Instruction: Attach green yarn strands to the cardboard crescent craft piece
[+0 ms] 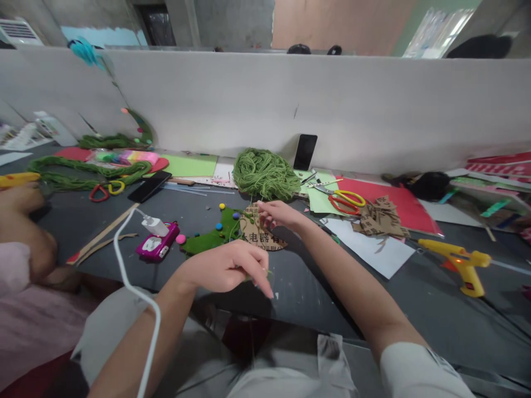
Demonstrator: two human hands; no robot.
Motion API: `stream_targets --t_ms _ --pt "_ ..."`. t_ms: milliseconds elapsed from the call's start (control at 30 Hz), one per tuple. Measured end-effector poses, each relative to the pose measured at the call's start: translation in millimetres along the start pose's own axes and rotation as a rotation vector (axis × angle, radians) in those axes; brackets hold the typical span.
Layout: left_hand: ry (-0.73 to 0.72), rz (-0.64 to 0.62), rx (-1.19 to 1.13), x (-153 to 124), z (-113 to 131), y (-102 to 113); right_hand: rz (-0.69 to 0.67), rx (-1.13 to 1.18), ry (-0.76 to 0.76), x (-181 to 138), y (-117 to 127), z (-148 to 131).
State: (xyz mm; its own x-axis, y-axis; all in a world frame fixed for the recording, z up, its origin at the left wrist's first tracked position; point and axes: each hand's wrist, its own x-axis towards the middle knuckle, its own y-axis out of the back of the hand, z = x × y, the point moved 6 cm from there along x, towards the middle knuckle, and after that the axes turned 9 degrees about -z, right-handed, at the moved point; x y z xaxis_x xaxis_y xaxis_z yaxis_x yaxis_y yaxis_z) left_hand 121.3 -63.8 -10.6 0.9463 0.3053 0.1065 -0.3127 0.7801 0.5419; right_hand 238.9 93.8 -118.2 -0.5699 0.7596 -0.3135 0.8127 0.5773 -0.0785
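Observation:
My right hand [279, 214] is closed in a pinch over a round brown cardboard piece [267, 239] with printed characters. A thin strand of green yarn shows at its fingertips, just in front of a big loose bundle of green yarn [265, 174]. Nearer to me, my left hand [232, 266] has its fingers curled and the index pointing down, with a bit of green strand showing beside them. Between the hands and to the left lies a green felt crescent [205, 237] dotted with coloured pom-poms, its right end by the cardboard.
To the right lies a yellow glue gun [460, 262] with a cord. Scissors [346, 202], torn cardboard [381, 218] and white paper [371, 249] are nearby. At left are a purple device [158, 242] with a white cable [124, 265], a phone [150, 186] and another person's arm [25, 226].

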Motion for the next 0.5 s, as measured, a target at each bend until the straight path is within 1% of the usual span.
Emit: stream_targets --t_ms 100,133,167,200,233,333,367,400,433,500 --pt "0.002 -0.038 -0.022 3.9 1.9 -7.6 0.060 0.083 0.051 8.8 -0.3 3.5" --pt "0.023 -0.021 -0.043 4.5 -0.9 -7.8 0.071 0.108 0.070 9.3 0.4 3.0" --pt "0.049 0.032 -0.076 4.6 -5.8 -5.4 0.079 0.128 0.091 9.1 1.3 2.0" --pt "0.078 0.122 -0.117 4.0 -12.9 -0.4 0.084 0.142 0.112 8.4 2.1 0.7" --pt "0.109 0.246 -0.160 2.3 -22.3 6.8 0.086 0.150 0.132 7.5 2.7 -0.6" --pt "0.207 0.696 -0.277 -9.8 -59.2 31.4 0.067 0.149 0.183 5.1 1.4 -4.3" --pt "0.255 0.816 -0.315 -14.4 -72.7 36.6 0.058 0.144 0.195 4.6 0.3 -5.3" --pt "0.312 0.894 -0.359 -17.7 -85.7 39.3 0.048 0.137 0.210 4.3 -0.9 -6.7" --pt "0.365 0.928 -0.397 -19.3 -96.8 40.1 0.036 0.128 0.232 3.8 -2.2 -8.7" --pt "0.451 0.919 -0.443 -19.6 -111.6 38.4 0.010 0.105 0.297 2.2 -4.6 -14.6"
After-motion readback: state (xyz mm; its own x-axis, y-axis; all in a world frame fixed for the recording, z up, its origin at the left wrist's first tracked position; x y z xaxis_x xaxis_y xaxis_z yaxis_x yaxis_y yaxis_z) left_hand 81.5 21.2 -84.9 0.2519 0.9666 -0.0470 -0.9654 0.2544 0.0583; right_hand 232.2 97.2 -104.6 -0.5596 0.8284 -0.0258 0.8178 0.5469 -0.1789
